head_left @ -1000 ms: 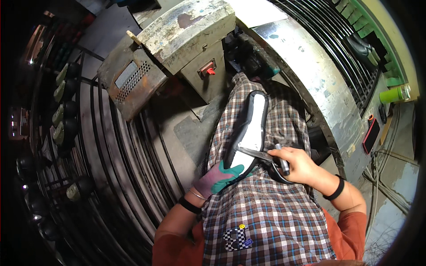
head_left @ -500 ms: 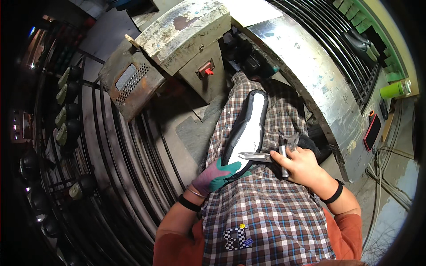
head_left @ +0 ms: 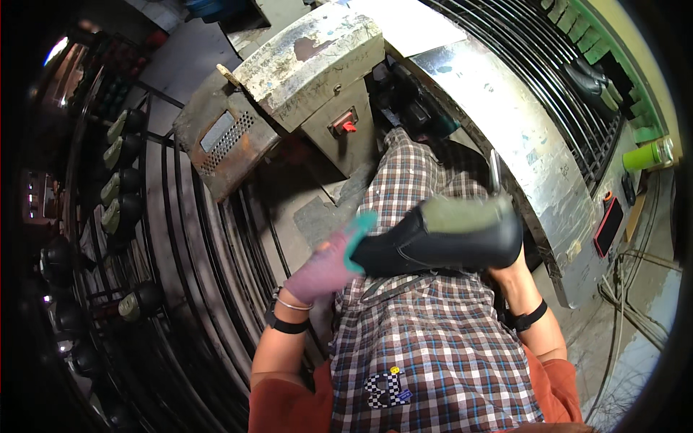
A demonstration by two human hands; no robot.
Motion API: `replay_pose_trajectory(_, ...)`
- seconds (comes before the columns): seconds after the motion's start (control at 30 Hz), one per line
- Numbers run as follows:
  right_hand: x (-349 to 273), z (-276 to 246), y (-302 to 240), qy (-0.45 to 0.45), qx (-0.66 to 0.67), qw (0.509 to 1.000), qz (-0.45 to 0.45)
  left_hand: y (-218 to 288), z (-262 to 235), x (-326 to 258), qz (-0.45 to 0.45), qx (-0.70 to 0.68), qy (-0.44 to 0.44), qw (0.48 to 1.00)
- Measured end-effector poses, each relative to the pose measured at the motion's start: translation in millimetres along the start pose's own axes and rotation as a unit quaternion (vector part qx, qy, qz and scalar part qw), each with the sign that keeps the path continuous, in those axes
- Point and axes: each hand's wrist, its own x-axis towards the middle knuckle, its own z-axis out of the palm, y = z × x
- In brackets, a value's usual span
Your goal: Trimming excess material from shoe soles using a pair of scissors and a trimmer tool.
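Across my lap, a black shoe (head_left: 447, 249) with an olive-green patch lies sideways, its rounded toe end toward the right. It is blurred by motion. My left hand (head_left: 325, 267), in a purple glove with teal fingertips, grips its narrower left end. Behind the toe end is my right hand (head_left: 511, 278), bare, touching the shoe from below; its fingers are hidden. Past the shoe's far side a shiny metal tool tip (head_left: 494, 172) sticks up; whether my right hand holds it is hidden. A narrow dark strip (head_left: 386, 287) shows on the checked apron (head_left: 433, 353), under the shoe.
Ahead stands a worn metal machine (head_left: 310, 58) with a red switch (head_left: 346, 127). A metal bench (head_left: 491, 86) curves along the right, with black bars and dark shoes (head_left: 592, 85). A phone (head_left: 608, 226) and green bottle (head_left: 646, 155) are there. Racks of shoes (head_left: 119, 187) line the left.
The shoe, lengthwise with its white underside up before, now lies crosswise with its black and olive side showing. My right hand, previously holding a bladed metal tool over it, is now behind its toe.
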Motion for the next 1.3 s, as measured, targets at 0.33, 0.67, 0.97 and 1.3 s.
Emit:
replay_pose_trajectory(0.33,-13.6,15.5,42.2,-0.183,-0.231,0.955,-0.011,48.4,70.7,0.4,-0.101,-0.605,0.033,0.789)
replay_pose_trajectory(0.67,-9.9,48.3,45.5,-0.271,-0.236,0.932,0.042,28.1,70.7,-25.4,-0.130,-0.759,0.164,0.616)
replay_pose_trajectory(0.97,5.2,49.1,56.3,-0.294,-0.278,0.913,0.061,52.6,20.2,-155.3,0.042,-0.640,0.523,0.561)
replay_pose_trajectory(1.3,-0.9,53.8,60.6,-0.312,-0.353,0.879,0.072,5.4,-36.8,-336.1,-0.054,-0.229,0.874,0.426)
